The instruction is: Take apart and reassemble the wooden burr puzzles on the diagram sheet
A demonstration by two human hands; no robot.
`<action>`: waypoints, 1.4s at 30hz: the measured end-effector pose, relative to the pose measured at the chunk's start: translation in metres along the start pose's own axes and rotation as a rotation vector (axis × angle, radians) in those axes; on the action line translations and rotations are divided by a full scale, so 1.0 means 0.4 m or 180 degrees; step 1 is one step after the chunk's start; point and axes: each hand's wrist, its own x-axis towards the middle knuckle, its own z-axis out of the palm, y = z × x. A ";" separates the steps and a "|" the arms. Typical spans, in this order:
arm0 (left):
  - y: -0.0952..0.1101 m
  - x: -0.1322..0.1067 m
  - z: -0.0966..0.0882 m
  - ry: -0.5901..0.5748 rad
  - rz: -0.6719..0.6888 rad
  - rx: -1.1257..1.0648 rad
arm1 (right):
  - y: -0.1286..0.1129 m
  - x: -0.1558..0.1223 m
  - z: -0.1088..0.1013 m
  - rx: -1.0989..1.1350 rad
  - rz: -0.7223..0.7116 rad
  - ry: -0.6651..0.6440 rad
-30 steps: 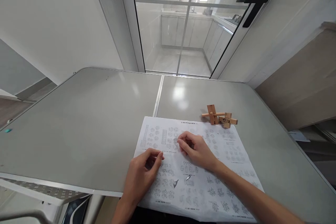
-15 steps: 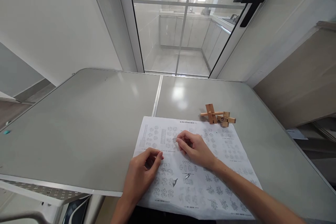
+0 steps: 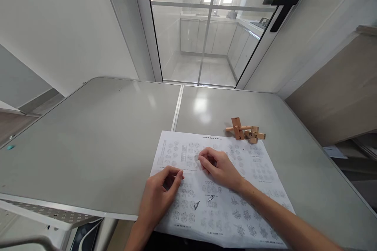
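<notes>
A large white sheet of paper point(image 3: 206, 219), printed with small line drawings and text, lies on the grey table under both hands. My left hand point(image 3: 163, 188) rests on the sheet's left part, thumb and curled fingers together, with nothing seen in them. Near the sheet's middle my right hand point(image 3: 218, 166) lies curled, thumb against forefinger, and also shows nothing held. Two dark, torn-looking spots mark the paper between the wrists. Beyond the right hand, interlocked wooden puzzle pieces point(image 3: 238, 129) sit at the sheet's upper right edge; neither hand touches them.
The grey table point(image 3: 103, 133) has a pale seam running across it. A glass door point(image 3: 193, 39) with a black handle point(image 3: 287, 4) stands behind its far edge. A small teal object point(image 3: 10, 147) lies by the left edge. Shelving point(image 3: 353, 149) is at the right.
The view has shifted very slightly. Both hands, the paper and the wooden pieces stay where they were.
</notes>
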 end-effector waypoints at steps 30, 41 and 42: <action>-0.003 -0.002 -0.003 -0.0040 -0.0035 -0.0047 | 0.000 -0.001 0.002 -0.0014 0.0015 -0.0010; 0.003 -0.001 -0.001 0.0004 0.0007 -0.0051 | 0.000 -0.002 0.002 -0.0060 -0.0012 -0.0011; 0.003 -0.001 -0.001 0.0010 0.0007 -0.0050 | 0.000 -0.002 0.002 -0.0055 -0.0006 -0.0013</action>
